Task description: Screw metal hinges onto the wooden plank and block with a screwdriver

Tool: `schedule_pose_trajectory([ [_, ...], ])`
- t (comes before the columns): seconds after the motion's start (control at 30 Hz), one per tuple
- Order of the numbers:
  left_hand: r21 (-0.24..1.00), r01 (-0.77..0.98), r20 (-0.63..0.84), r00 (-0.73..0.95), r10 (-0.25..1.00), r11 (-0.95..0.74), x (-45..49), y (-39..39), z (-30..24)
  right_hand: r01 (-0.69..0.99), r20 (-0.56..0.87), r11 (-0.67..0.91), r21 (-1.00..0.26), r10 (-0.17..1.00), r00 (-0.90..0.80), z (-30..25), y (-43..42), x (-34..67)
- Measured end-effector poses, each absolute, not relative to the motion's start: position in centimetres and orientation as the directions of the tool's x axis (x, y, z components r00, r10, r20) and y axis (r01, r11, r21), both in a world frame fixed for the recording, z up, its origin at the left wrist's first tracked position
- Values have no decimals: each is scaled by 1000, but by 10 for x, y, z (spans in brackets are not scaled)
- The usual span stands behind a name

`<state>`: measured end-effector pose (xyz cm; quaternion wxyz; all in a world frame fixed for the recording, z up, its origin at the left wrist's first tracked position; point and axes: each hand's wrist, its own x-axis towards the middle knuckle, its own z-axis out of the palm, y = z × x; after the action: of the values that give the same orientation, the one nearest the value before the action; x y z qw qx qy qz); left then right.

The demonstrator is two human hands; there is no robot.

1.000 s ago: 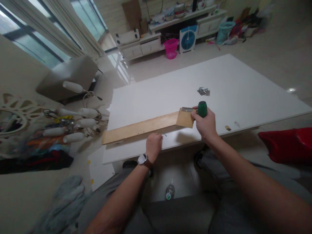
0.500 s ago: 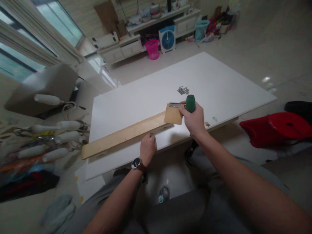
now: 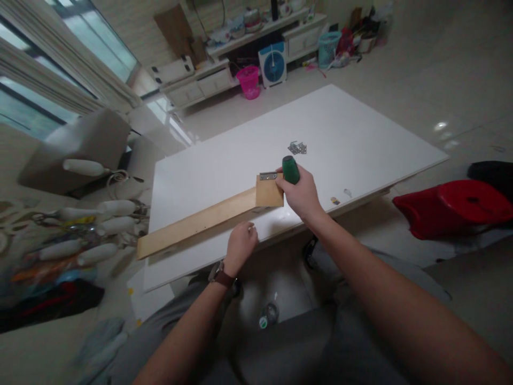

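Note:
My right hand (image 3: 303,195) is closed around a green screwdriver handle (image 3: 290,170); its shaft is hidden. The same hand pinches the edge of a small wooden board (image 3: 267,193), which has a metal hinge (image 3: 268,176) lying along its top edge. This board sits over the right end of a long wooden plank (image 3: 196,222). Near the table's front edge, my left hand (image 3: 241,243) is closed with thumb against finger; a tiny pale thing may show at the fingertips, too small to name. Beyond my right hand lies a small pile of metal hinges (image 3: 297,147).
The white tabletop (image 3: 368,133) carries small bits of hardware (image 3: 335,201) near its front edge. A red stool (image 3: 460,206) stands at right. White-handled tools (image 3: 116,224) are at left. A plastic bottle (image 3: 269,314) is on the floor between my legs.
My right hand, with the screwdriver and small board, has shifted left in view, and the board has turned slightly. My left hand has rolled a little, turning the watch face away.

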<state>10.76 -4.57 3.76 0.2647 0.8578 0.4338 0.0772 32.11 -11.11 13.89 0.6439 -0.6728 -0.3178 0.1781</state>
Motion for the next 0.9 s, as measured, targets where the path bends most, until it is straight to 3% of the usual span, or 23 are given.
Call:
schedule_pose_trajectory([
  [0.07,733,634,-200,549,812,-248,106,-35,44,255,166,-10,-967,734,659,138,-113,317],
  [0.13,889,457,-293,511,808,34,103,-27,55,309,155,-45,-950,792,590,137,-113,310],
  [0.2,937,248,-339,488,804,244,100,-24,69,332,146,-50,-942,830,538,135,-112,301],
  [0.27,932,87,-346,498,795,351,95,-29,85,330,152,-18,-944,862,484,133,-109,290],
  [0.4,907,-105,-309,491,814,407,79,-55,112,179,84,10,-984,908,411,133,-104,262],
  [0.53,911,-157,-305,366,879,382,50,-77,133,126,76,42,-991,957,281,139,-109,228],
  [0.73,959,-137,-192,335,923,249,-14,-98,157,94,78,57,-994,967,241,148,-145,194],
  [0.9,960,-45,-229,443,867,276,-46,-106,156,139,41,3,-990,961,273,155,-182,199],
])
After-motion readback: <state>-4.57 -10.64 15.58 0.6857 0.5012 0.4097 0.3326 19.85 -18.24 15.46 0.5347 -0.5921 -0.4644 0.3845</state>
